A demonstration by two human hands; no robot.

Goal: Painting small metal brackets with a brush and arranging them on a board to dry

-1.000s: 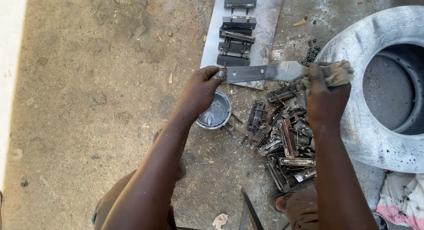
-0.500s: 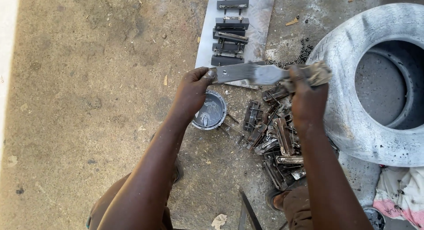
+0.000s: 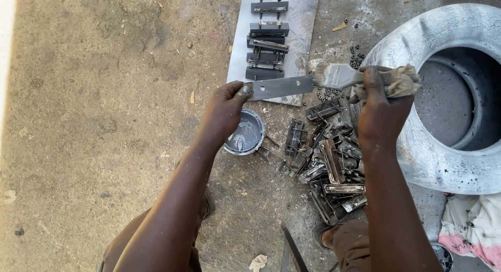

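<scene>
A flat grey metal strip [image 3: 282, 87] was held level above the concrete floor [image 3: 104, 94], over the near end of a metal sheet [image 3: 305, 21] carrying 5 dark painted fittings [image 3: 267, 42]. Left hand [image 3: 225, 107] was pinched on the strip's left end, thumb on top. Right hand [image 3: 383, 113] was clenched round a rag-wrapped paintbrush [image 3: 339, 75], bristles touching the strip's right end. Strip judged stiff, light, prob. slippery w/ wet paint; best held by the bare end, as here. Both forearms were stretched fwd, wrists bent down. Paint tin [image 3: 245, 133] sat beside a heap of unpainted parts [image 3: 329, 162]; painted tyre [image 3: 443, 94] at right.
</scene>
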